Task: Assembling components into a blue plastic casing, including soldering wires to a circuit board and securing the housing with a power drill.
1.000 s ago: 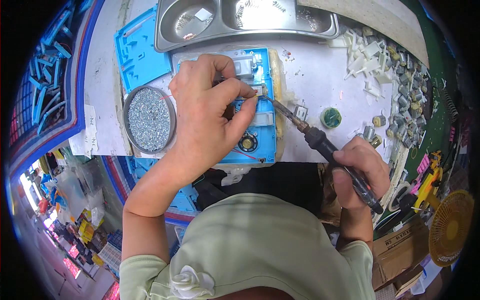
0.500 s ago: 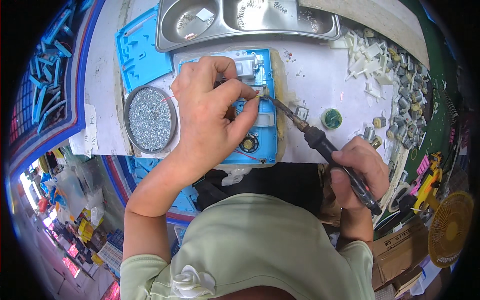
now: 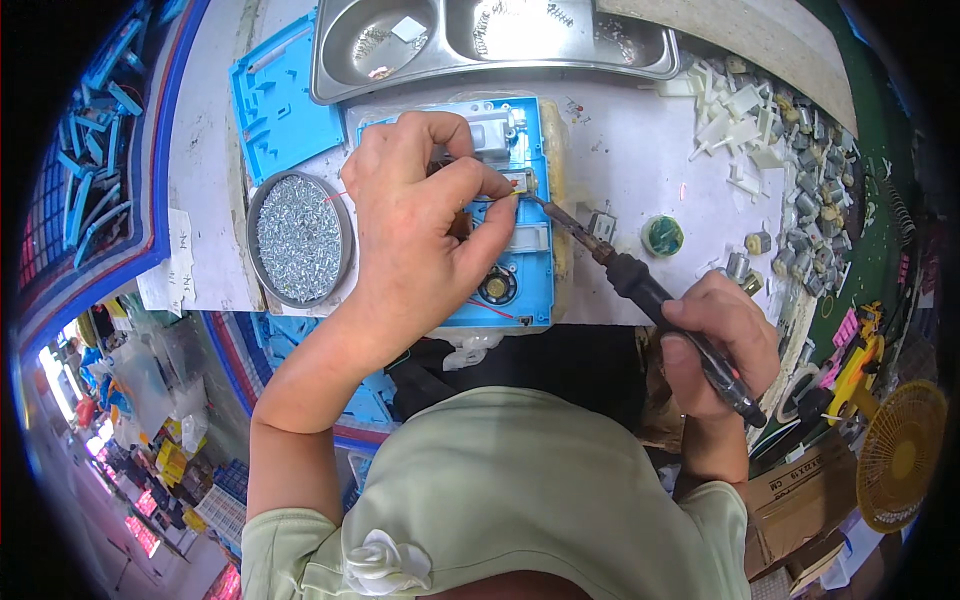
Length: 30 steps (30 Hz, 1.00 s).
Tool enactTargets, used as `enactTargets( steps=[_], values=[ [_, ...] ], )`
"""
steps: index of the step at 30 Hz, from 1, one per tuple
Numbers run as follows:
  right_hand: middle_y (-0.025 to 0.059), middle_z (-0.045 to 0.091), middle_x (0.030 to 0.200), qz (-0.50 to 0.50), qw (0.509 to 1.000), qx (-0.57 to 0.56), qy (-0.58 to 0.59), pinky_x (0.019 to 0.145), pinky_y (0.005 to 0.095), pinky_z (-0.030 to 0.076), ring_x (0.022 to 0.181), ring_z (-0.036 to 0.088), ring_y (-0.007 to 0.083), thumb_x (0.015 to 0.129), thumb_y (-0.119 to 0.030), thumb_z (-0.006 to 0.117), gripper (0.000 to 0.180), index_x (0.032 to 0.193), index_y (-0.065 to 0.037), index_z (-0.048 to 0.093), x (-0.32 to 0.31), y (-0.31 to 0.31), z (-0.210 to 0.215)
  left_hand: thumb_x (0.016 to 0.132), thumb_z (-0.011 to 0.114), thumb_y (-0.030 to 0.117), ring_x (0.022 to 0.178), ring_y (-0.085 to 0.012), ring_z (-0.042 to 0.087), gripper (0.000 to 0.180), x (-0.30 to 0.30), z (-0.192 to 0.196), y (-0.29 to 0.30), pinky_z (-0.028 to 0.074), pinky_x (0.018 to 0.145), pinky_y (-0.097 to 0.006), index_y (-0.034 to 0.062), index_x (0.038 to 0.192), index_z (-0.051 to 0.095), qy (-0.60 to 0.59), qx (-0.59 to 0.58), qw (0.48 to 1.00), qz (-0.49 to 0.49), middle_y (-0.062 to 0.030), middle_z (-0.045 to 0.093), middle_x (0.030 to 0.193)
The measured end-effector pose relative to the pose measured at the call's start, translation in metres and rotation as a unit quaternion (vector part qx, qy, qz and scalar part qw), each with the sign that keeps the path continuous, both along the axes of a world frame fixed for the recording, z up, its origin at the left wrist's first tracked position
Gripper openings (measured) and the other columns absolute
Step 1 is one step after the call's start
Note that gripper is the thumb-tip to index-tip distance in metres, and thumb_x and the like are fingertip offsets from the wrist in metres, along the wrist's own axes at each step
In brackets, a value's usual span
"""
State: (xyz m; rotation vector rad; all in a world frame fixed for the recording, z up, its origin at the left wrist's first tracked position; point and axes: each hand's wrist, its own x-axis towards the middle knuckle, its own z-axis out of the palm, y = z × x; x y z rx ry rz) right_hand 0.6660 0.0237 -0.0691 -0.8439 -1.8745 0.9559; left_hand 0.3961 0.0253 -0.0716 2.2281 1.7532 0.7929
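My left hand (image 3: 415, 215) reaches over a blue plastic casing (image 3: 538, 285), with thumb and forefinger pinched on a thin wire (image 3: 517, 193) at a small part inside it. In my right hand (image 3: 728, 345) is a soldering iron (image 3: 640, 283) with a black handle. Its tip points up and left and meets the small part beside my left fingertips; whether it touches the wire I cannot tell. A small round speaker (image 3: 497, 286) sits low in the casing. My left hand hides much of the casing's left half.
A round dish of small metal screws (image 3: 300, 240) stands at left, below a blue cover (image 3: 285, 100). Behind is a steel tray (image 3: 490, 68) with springs. Right of the casing are a small green-filled tub (image 3: 662, 237), white plastic pieces (image 3: 725, 115) and many small motors (image 3: 810, 190).
Almost nothing has moved. The soldering iron's handle has shifted very slightly, and its tip stays at the same small part.
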Motion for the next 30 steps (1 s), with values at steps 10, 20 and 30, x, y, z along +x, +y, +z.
enactTargets(
  steps=[10,20,30],
  values=[
    [0.0081,0.060,0.066,-0.005,1.000,0.003,0.011,0.051,0.0315,0.042,0.055,0.057,0.0223,0.074,0.002,0.075,0.025,0.098,0.000,0.069,-0.002,0.000,-0.001,0.068,0.081,0.009,0.092,-0.0255,0.049,0.016,0.000,0.000,0.000,0.037,0.084,-0.038,0.0085,0.082,0.072,0.005,0.007,1.000,0.000,-0.0058,0.054,0.099],
    [0.0084,0.061,0.068,-0.031,0.998,-0.024,0.042,0.052,0.0308,0.043,0.056,0.057,0.0207,0.075,0.001,0.075,0.024,0.098,0.001,0.070,0.005,-0.004,-0.002,0.068,0.080,0.010,0.093,-0.0252,0.050,0.016,0.000,0.002,0.000,0.037,0.085,-0.038,0.0081,0.083,0.073,0.011,-0.002,1.000,0.003,-0.0065,0.055,0.100],
    [0.0105,0.063,0.072,-0.054,0.997,-0.025,0.050,0.056,0.0301,0.043,0.060,0.057,0.0199,0.081,-0.004,0.074,0.021,0.100,0.003,0.069,0.015,-0.003,-0.003,0.072,0.082,0.009,0.087,-0.0218,0.054,0.019,-0.006,0.008,-0.002,0.038,0.084,-0.036,0.0091,0.091,0.078,0.019,0.019,1.000,-0.016,-0.0040,0.061,0.098]
  ],
)
